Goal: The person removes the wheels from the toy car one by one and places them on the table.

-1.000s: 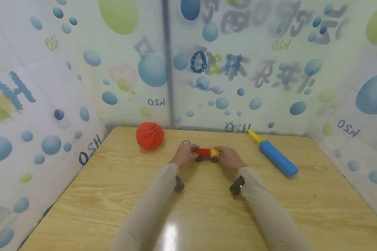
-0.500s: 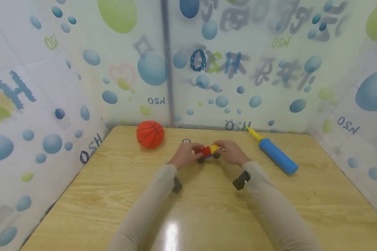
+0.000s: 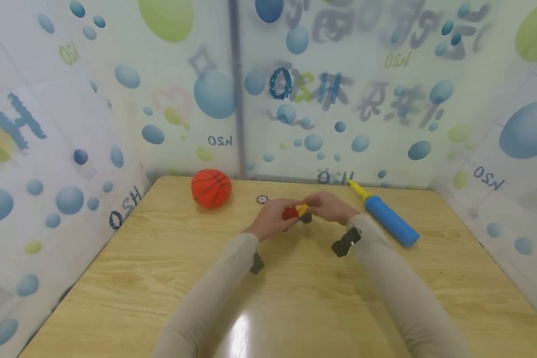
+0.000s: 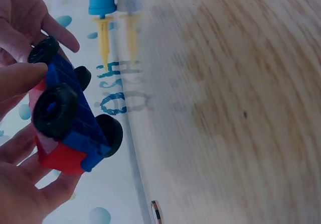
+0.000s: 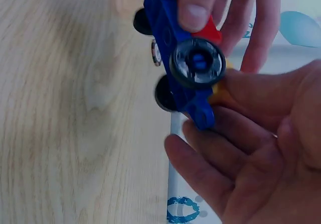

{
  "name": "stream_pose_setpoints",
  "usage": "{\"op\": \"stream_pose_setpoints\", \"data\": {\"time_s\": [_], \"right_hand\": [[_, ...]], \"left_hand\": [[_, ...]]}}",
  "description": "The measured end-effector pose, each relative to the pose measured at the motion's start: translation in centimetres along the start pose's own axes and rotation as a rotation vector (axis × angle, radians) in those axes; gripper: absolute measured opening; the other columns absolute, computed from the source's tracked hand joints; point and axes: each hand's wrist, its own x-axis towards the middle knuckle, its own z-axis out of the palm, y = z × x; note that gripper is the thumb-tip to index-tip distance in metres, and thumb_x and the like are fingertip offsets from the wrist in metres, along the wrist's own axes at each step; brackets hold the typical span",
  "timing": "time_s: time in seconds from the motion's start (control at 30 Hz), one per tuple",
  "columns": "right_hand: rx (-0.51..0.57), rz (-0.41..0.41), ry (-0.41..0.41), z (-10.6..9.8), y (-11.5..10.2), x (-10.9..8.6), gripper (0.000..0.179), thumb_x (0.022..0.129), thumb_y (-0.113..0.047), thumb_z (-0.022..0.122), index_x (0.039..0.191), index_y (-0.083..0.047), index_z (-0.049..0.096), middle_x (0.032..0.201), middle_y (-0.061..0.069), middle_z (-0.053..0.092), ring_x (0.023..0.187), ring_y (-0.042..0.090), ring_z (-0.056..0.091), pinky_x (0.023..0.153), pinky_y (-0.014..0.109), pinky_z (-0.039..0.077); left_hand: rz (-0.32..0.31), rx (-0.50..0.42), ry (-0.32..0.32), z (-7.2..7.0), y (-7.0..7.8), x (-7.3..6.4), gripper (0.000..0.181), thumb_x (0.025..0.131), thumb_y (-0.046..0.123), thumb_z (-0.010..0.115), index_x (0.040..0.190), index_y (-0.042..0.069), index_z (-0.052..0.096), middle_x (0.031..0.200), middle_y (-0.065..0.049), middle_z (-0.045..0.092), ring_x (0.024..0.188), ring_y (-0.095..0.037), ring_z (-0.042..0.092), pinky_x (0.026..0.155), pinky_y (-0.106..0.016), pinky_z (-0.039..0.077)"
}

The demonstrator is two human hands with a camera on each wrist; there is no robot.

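Both hands hold a small toy truck with a red body, a yellow cab, a blue chassis and black wheels. In the head view the toy truck (image 3: 290, 214) is partly hidden by fingers. My left hand (image 3: 270, 219) grips the red body; its thumb lies on the blue underside, as the right wrist view shows on the chassis (image 5: 173, 43). My right hand (image 3: 331, 206) pinches the yellow cab between thumb and fingers. Tilted, the truck turns its underside and wheels toward the wrist cameras, seen on the chassis (image 4: 75, 101) in the left wrist view.
An orange-red ball with basketball lines (image 3: 211, 189) sits at the back left of the wooden table (image 3: 295, 298). A small round disc (image 3: 262, 199) resembling a poker chip lies behind the left hand. To the right lies a blue hand pump (image 3: 391, 219) with a yellow nozzle. Patterned walls surround the table.
The truck has been turned from level to tilted, its cab end swung up and away. My right hand has moved slightly farther back, still on the cab; the left has kept its grip.
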Motion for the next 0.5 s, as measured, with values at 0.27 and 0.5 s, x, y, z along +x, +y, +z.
{"op": "stream_pose_setpoints", "data": {"time_s": [0.27,0.5], "right_hand": [[0.11,0.013,-0.052,-0.5,-0.06,-0.28,0.036,0.102,-0.01,0.051,0.135,0.0,0.06,0.132,0.021,0.065,0.123,0.037,0.063,0.101,0.045,0.055],[0.22,0.01,-0.025,0.15,0.29,0.01,0.036,0.104,-0.014,0.051,0.137,-0.002,0.057,0.138,0.02,0.062,0.126,0.036,0.061,0.102,0.047,0.055]], "left_hand": [[0.074,-0.015,0.009,0.33,0.38,0.14,0.043,0.09,0.013,0.074,0.133,0.013,0.065,0.127,-0.009,0.071,0.111,-0.022,0.069,0.096,-0.036,0.057],[-0.017,-0.195,0.034,-0.08,0.76,-0.39,0.043,0.091,0.007,0.072,0.133,0.012,0.065,0.119,-0.013,0.073,0.102,-0.024,0.071,0.091,-0.035,0.059]]}}
